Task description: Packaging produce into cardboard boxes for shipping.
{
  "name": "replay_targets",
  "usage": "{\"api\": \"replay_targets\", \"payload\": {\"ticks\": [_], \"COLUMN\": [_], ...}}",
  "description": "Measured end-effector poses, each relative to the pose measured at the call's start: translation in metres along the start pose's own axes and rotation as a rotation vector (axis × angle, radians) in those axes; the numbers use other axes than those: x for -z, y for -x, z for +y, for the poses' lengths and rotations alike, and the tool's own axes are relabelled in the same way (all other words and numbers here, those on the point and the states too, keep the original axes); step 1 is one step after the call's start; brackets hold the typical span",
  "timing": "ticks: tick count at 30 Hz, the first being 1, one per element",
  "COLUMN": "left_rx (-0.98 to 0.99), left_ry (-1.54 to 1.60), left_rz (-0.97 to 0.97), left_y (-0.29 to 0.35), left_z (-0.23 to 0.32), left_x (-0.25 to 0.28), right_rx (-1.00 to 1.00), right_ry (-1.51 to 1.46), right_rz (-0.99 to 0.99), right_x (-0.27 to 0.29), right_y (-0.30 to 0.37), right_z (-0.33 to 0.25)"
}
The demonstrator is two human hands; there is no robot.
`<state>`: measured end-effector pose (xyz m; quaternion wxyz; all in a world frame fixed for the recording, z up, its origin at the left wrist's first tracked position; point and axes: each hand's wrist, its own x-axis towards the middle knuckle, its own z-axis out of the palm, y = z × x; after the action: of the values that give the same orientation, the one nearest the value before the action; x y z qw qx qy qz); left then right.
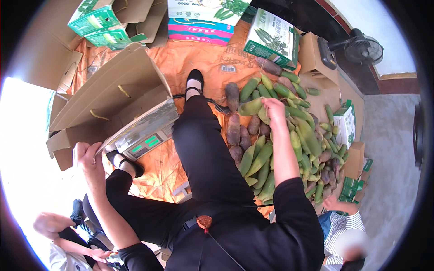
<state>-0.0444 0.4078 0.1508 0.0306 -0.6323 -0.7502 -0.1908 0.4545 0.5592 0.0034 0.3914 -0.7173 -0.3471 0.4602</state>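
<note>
Green radish (250,107) at the left of the heap (308,135), the right hand (275,110) closed on its end, whether lifted clear I can't tell, while the left hand (88,158) pinches the edge of the open carton (108,81), a grip that would steady it.

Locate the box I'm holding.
In the head view, the open box is on the left, its near edge pinched in your left hand, near the scale.
</note>
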Motion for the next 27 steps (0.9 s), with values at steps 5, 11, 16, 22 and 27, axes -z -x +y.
{"api": "replay_targets", "payload": {"ticks": [5, 11, 16, 22, 27], "left_rx": [0.022, 0.009, 0.012, -0.025, -0.022], "left_ry": [0.006, -0.004, -0.018, -0.012, -0.015], "left_rz": [-0.002, -0.008, -0.017, -0.015, -0.012], "left_y": [0.001, 0.000, 0.003, 0.003, 0.006], "left_z": [-0.001, 0.001, 0.002, -0.004, -0.003], "left_x": [0.003, 0.005, 0.006, 0.002, 0.000], "right_rx": [0.381, 0.853, 1.326, 1.099, 0.806], "right_ry": [-0.005, -0.105, 0.086, 0.229, 0.120], "right_rz": [-0.252, -0.510, -0.642, -0.895, -0.942], "right_x": [-0.031, -0.062, -0.113, -0.226, -0.208], "right_y": [0.077, 0.154, 0.173, 0.166, 0.138], "right_z": [-0.122, -0.253, -0.306, -0.262, -0.239]}}
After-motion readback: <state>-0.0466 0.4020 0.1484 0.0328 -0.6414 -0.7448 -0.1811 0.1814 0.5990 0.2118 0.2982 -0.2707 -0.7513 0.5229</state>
